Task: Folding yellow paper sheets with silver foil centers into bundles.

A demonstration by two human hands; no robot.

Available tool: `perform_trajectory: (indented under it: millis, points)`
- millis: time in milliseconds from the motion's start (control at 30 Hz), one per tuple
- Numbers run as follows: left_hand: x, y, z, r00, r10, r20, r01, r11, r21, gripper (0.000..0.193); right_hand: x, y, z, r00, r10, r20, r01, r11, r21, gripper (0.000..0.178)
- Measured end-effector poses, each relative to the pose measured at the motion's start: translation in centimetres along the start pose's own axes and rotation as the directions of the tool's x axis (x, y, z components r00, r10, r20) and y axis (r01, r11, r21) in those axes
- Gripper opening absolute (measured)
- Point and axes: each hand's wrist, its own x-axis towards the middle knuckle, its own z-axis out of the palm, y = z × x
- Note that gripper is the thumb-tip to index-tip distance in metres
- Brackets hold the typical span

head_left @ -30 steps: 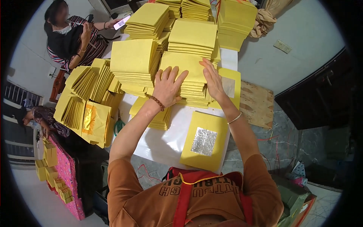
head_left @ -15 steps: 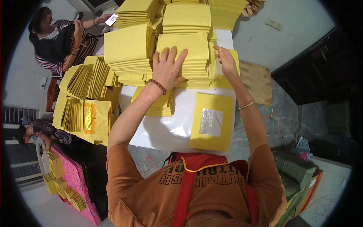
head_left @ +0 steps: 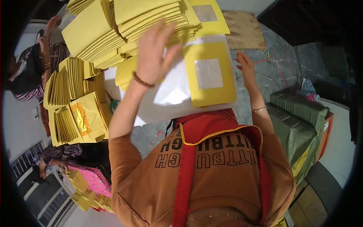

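My left hand [head_left: 153, 53], a beaded bracelet on its wrist, is raised with fingers spread over the near edge of a tall stack of folded yellow paper [head_left: 147, 11]. It is slightly blurred and grips nothing. My right hand [head_left: 245, 70] hangs past the table's right edge, empty, its fingers loosely bent and apart. Between the hands, a flat yellow sheet [head_left: 209, 96] with a silvery rectangle [head_left: 208, 73] in its middle lies on the white table top [head_left: 172, 89]. A smaller yellow stack [head_left: 126, 72] is partly hidden behind my left forearm.
Fanned yellow bundles [head_left: 70, 83] and a yellow pack with an orange-gold patch [head_left: 82, 119] stand at the left. A plywood board [head_left: 244, 30] is beyond the table's far right. Green wrapped bales [head_left: 291, 117] are on the right. Two other people are at the left.
My left hand has lifted off the stack top. My right hand has left the stack's side and moved out beyond the table edge. The whole view has shifted.
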Motion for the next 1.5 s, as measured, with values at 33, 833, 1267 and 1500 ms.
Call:
perform_trajectory:
  millis: [33,833,1267,1500]
  points:
    - [-1.8,1.0,1.5,0.994,-0.085,0.072,0.095,0.985,-0.145,0.054,-0.8,0.6,-0.1,0.999,0.026,0.035,-0.026,1.000,-0.004,0.035]
    - [-13.4,8.6,14.4,0.621,-0.748,0.237,0.708,0.404,-0.580,0.060,-6.8,2.7,-0.9,0.960,0.131,0.247,-0.142,0.989,0.030,0.042]
    - [-11.7,10.6,10.8,0.939,0.075,0.335,-0.033,0.991,-0.127,0.039,-8.3,1.4,-1.3,0.981,0.021,0.192,-0.014,0.999,-0.039,0.048]
    - [-11.7,9.7,10.6,0.883,-0.337,0.326,0.460,0.758,-0.462,0.016,-8.3,1.6,-1.5,0.982,0.057,0.182,-0.053,0.998,-0.026,0.051]
